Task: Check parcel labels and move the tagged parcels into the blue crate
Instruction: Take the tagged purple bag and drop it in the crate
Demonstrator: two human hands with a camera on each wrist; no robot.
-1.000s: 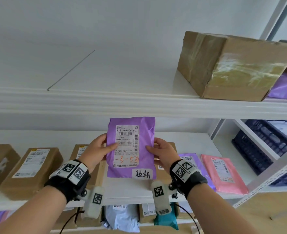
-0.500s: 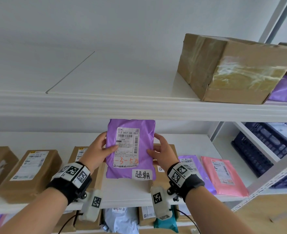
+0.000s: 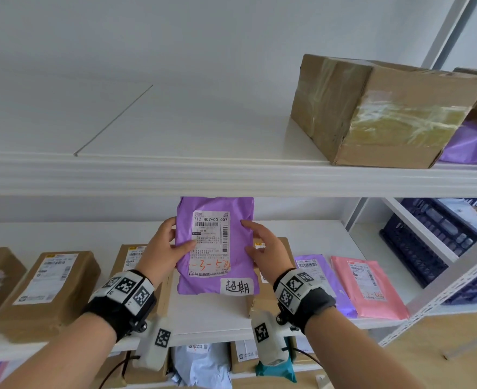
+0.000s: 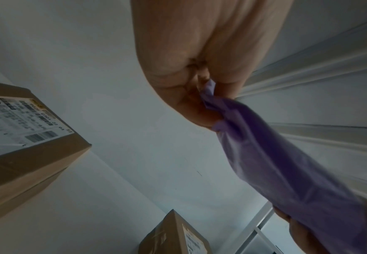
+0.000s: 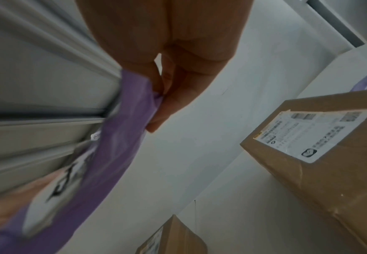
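I hold a purple parcel (image 3: 216, 245) upright in front of the middle shelf, with its printed label facing me. A white handwritten tag (image 3: 236, 286) is stuck at its lower right corner. My left hand (image 3: 161, 248) grips the left edge, thumb across the label. My right hand (image 3: 265, 248) pinches the right edge higher up. The left wrist view shows my left hand (image 4: 200, 68) pinching the purple parcel (image 4: 287, 171). In the right wrist view my right hand (image 5: 173, 77) pinches the purple parcel (image 5: 113, 146). The blue crate (image 3: 428, 242) sits in the shelf bay to the right.
Labelled cardboard boxes (image 3: 52, 287) line the middle shelf on the left and behind my hands. A purple mailer (image 3: 316, 273) and a pink mailer (image 3: 369, 287) lie to the right. A big taped box (image 3: 377, 113) stands on the top shelf. A perforated shelf upright (image 3: 442, 293) separates me from the crate.
My right hand has slid up along the parcel's right edge. The parcel and my left hand have stayed almost where they were.
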